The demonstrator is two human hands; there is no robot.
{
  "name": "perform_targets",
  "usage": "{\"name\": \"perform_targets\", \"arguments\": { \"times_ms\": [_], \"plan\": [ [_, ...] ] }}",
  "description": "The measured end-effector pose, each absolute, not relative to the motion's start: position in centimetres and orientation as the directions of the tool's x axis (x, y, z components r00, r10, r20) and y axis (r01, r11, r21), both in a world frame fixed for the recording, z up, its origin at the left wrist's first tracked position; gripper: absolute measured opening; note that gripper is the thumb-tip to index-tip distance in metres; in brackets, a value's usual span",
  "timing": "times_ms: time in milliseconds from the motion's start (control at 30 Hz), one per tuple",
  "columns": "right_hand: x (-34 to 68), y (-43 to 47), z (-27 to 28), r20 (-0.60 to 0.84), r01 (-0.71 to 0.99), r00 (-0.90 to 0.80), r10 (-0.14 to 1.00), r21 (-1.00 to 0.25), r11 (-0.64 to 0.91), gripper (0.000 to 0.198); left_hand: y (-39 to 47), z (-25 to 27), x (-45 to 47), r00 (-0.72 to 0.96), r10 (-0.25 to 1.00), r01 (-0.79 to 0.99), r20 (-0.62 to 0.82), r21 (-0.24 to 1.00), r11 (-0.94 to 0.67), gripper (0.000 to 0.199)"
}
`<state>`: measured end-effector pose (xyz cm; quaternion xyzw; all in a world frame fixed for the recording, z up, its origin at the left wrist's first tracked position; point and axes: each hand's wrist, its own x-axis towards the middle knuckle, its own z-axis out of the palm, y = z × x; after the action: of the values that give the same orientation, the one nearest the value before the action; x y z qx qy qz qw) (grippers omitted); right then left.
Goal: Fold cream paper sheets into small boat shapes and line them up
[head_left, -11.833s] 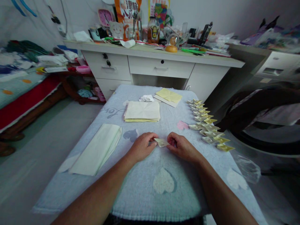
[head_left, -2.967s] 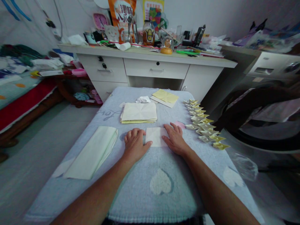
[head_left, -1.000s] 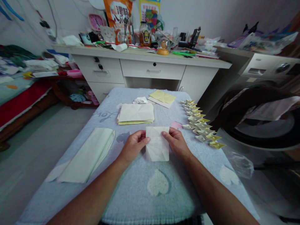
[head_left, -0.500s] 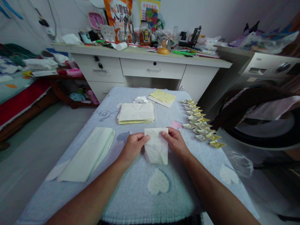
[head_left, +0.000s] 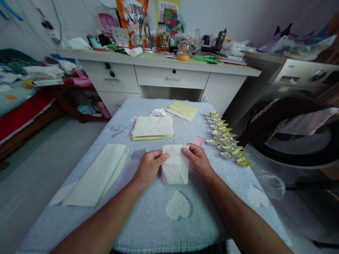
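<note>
A creased sheet of white paper [head_left: 175, 167] is held upright-side toward me, over the blue cloth. My left hand [head_left: 151, 163] pinches its upper left edge, thumb on the front face. At the upper right edge my right hand [head_left: 198, 160] grips the same paper, thumb in front and fingers behind. Beyond the hands lies a stack of white and yellow paper sheets [head_left: 153, 127]. Several folded paper boats [head_left: 225, 135], white and yellow, stand in rows to the right. Left of my hands is a larger folded pale sheet [head_left: 99, 176].
The table is covered by a blue cloth [head_left: 137, 218] with heart patterns. Toward its far side are a crumpled white paper [head_left: 158, 112] and loose sheets [head_left: 183, 108]. A cluttered white desk [head_left: 173, 76] stands behind, and a washing machine [head_left: 288, 141] at the right.
The lower edge of the white paper sits slightly flatter. Both hands keep their hold; the whole view shifts a little.
</note>
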<state>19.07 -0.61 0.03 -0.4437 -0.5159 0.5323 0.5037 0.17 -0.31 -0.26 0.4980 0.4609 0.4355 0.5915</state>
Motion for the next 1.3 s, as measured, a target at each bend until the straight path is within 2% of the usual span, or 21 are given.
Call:
{"name": "perform_targets", "arguments": {
  "times_ms": [267, 1300],
  "plan": [
    [18.96, -0.79, 0.11, 0.022, -0.11, -0.079, 0.997, -0.994, 0.013, 0.034, -0.7, 0.0, 0.18, 0.179, 0.976, -0.082, -0.122, 0.987, 0.139, 0.033],
    [18.89, -0.48, -0.21, -0.028, -0.119, -0.066, 0.997, -0.992, -0.036, 0.036, -0.53, -0.47, 0.05, 0.14, 0.983, 0.011, -0.118, 0.993, 0.118, 0.037]
  ]
}}
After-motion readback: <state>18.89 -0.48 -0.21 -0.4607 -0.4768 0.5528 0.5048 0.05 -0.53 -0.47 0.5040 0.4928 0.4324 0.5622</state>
